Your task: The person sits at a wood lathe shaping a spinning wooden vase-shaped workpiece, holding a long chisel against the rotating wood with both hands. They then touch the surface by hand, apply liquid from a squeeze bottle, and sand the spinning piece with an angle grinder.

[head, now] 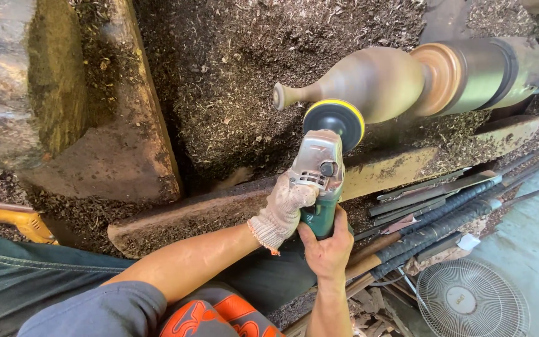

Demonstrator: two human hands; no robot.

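You gripped green angle grinder [319, 187]: gloved left hand [281, 214] on head, fingers of bare right hand [327, 246] wrapped round body. Sanding disc [334, 122] touched vase-shaped wooden workpiece [369, 81] on lathe; form already shaped, surface looked smooth, shavings [232, 75] heaped behind.

The lathe [500, 68] runs off the right edge. The vase [369, 81] is smeared by blur, its surface unreadable. The grinder [319, 181] body is largely covered by the gloved left hand [282, 212] and bare right hand [327, 246]. The log [14, 81] at upper left, fan [472, 299] at lower right and yellow tool [17, 221], possibly a drill, are cropped.
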